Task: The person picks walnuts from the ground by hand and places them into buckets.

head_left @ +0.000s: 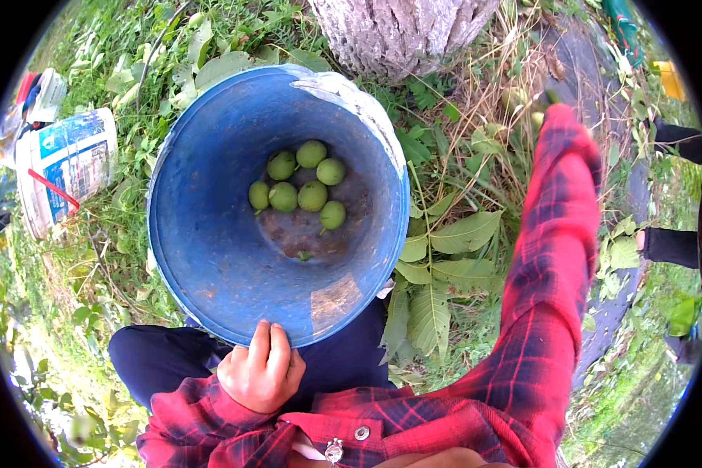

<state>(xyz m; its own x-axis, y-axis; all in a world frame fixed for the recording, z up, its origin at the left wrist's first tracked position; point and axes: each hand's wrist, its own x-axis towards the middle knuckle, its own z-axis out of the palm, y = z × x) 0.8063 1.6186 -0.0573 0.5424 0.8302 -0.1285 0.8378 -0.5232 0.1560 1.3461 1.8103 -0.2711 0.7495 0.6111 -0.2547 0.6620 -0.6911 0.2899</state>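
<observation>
My left hand (261, 366) grips the near rim of a large blue bucket (203, 195), which is tilted over my lap. Several round green fruits (312, 195) lie on its dirty bottom. My right arm, in a red plaid sleeve, stretches to the upper right, where my right hand (561, 117) is at green fruits (516, 99) in dry grass. The sleeve and motion blur hide its fingers, so I cannot tell what it holds. Leafy twigs (452, 238) lie on the ground right of the bucket.
A whitewashed tree trunk (398, 31) rises beyond the bucket. A white-and-blue pail (86, 168) and other containers (51, 93) sit at left. A dark strip (616, 312) crosses the ground at right, near another person's dark-clothed limbs (671, 246), a yellow object (669, 80) and green material (625, 31).
</observation>
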